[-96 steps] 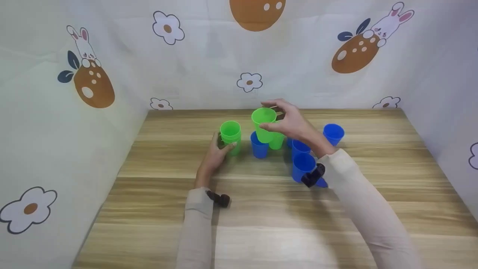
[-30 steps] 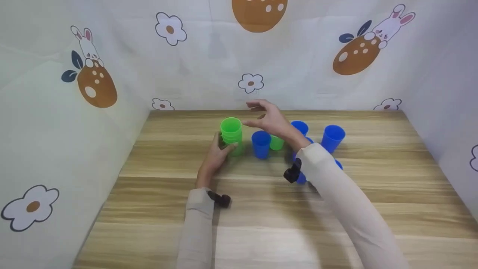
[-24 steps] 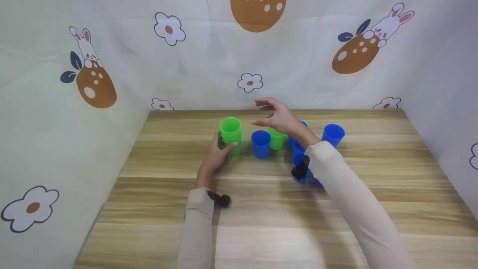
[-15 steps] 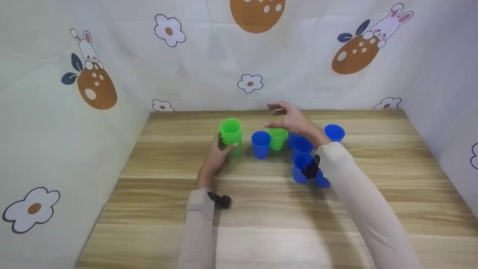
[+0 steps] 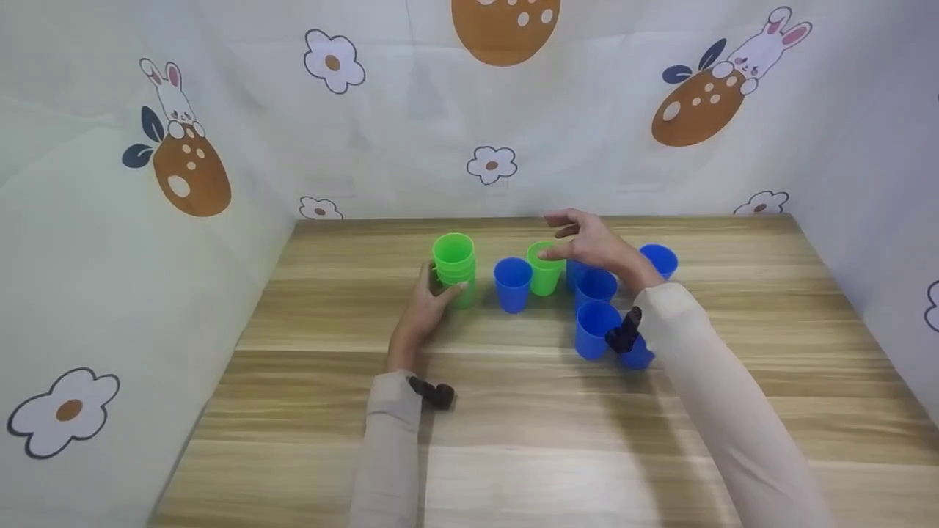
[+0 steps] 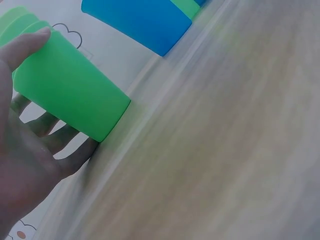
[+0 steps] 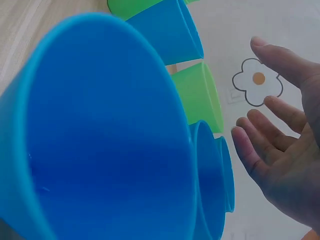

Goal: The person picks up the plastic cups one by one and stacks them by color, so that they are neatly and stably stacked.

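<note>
My left hand (image 5: 423, 312) grips a stack of nested green cups (image 5: 455, 264), thumb on the near side and fingers behind. In the left wrist view the stack's base (image 6: 107, 117) stands on the wooden table. My right hand (image 5: 590, 242) hovers at the rim of a single green cup (image 5: 544, 275), thumb and fingers spread apart with nothing between them. In the right wrist view that hand (image 7: 285, 130) is beside the upright green cup (image 7: 197, 95), a gap between them. A blue cup (image 5: 513, 284) stands between the stack and the single green cup.
Several blue cups stand close together below my right forearm, among them a front one (image 5: 596, 334) and one behind it (image 5: 596, 286). Another blue cup (image 5: 658, 260) is at the back right. A patterned cloth (image 5: 411, 110) walls the table's (image 5: 308, 411) back and sides.
A green cup held by my right hand has gone onto the left stack and been let go. My right hand then moved right and lower, to the other green cup. My left hand stays put.
</note>
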